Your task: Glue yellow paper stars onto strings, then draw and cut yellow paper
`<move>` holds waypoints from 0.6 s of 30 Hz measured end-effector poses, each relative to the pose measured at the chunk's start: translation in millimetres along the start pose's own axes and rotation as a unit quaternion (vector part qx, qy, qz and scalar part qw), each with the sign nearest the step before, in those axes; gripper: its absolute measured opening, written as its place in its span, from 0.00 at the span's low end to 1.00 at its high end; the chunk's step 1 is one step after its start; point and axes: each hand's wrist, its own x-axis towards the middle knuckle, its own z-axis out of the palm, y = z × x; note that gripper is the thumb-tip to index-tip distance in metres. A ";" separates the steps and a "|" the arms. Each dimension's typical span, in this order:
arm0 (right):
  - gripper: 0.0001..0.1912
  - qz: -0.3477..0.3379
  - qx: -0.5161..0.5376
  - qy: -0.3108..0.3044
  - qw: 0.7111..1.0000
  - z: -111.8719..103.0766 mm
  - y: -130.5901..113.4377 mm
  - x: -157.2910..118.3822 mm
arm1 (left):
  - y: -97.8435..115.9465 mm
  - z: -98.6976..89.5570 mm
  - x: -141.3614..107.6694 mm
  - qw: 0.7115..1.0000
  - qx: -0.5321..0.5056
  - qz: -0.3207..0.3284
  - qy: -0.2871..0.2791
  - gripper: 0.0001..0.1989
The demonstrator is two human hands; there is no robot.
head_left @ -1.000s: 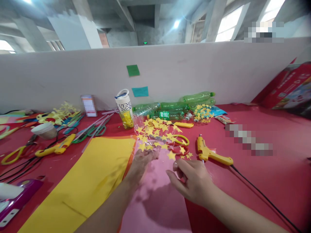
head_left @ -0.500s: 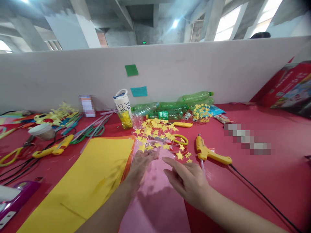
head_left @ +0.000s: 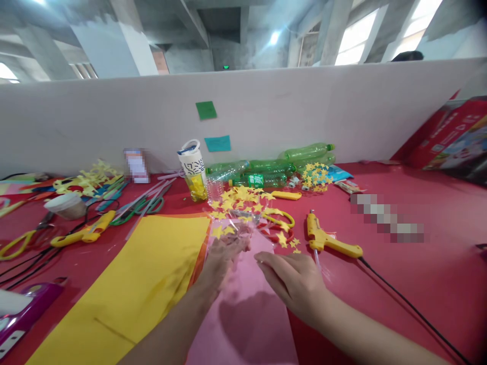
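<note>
Head camera: my left hand [head_left: 220,256] is curled round a clear plastic piece [head_left: 243,234] above the pink sheet [head_left: 262,324], yellow stars [head_left: 229,230] spread at its far side. My right hand [head_left: 300,281] is just beside it, thumb and index finger narrow; whether they pinch anything, I can't tell. I judge the star work well along, with many stars in place; how many remain, I can't tell. The glue gun [head_left: 323,240] lies to the right, unheld.
</note>
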 end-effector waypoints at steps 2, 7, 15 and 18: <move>0.09 -0.003 -0.006 0.012 1.000 -1.3 0.6 1.0 | -1.5 -2.1 -0.5 1.000 0.019 -0.012 0.009 0.08; 0.07 0.002 0.004 -0.003 1.000 -2.3 1.5 1.0 | -2.3 -3.4 0.3 1.000 0.015 0.003 0.013 0.10; 0.11 0.038 0.034 -0.037 0.998 -2.4 3.2 -3.8 | 1.4 -0.6 0.8 0.998 0.037 -0.008 0.057 0.12; 0.10 0.117 0.078 -0.057 0.989 -0.4 7.1 -1.2 | 3.0 0.9 0.0 0.995 0.055 -0.024 0.077 0.14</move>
